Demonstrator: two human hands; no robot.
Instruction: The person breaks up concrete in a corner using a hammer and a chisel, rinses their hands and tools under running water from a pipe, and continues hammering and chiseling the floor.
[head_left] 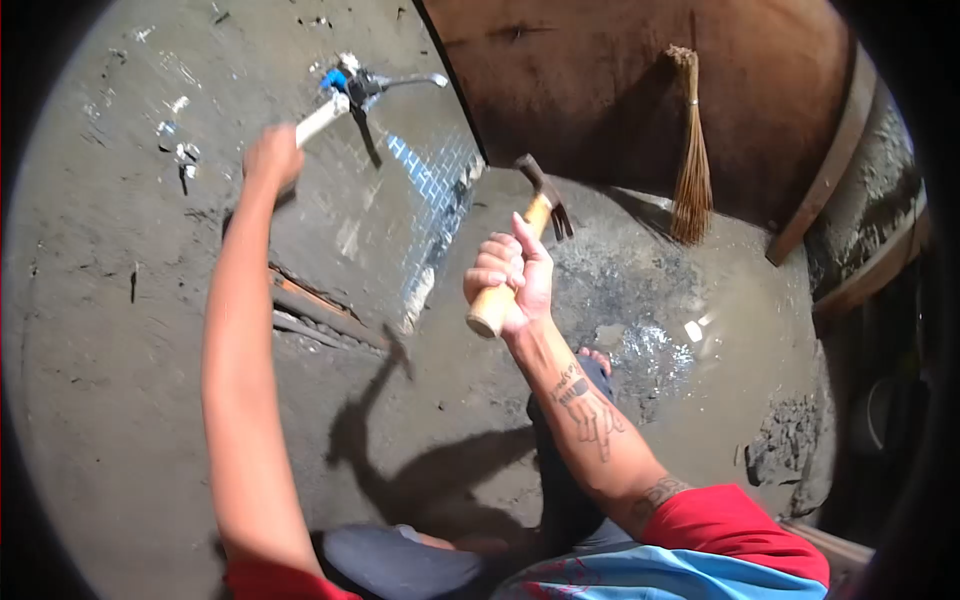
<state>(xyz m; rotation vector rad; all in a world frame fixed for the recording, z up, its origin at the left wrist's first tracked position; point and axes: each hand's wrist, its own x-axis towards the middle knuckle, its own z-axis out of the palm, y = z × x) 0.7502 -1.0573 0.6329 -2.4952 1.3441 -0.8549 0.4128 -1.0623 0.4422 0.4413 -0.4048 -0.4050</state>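
Note:
My right hand (pixel 512 275) is closed round the wooden handle of a claw hammer (pixel 540 195), its metal head up and claw pointing down to the right. Stretched out at upper left, my left hand (pixel 272 160) is wrapped round the lower end of a white pipe (pixel 322 120). At the pipe's far end, against the grey surface, sits a blue and dark fitting (pixel 355 86) with a metal tap-like arm reaching right. The hammer is raised, apart from the pipe.
A stick broom (pixel 692 150) stands against a brown wooden board (pixel 590 90). Blue tile-patterned covering (pixel 435 180) shows on the grey surface. A split wooden strip (pixel 325 305) lies below it. The wet floor (pixel 730 320) reflects light, and rubble (pixel 785 440) lies at right.

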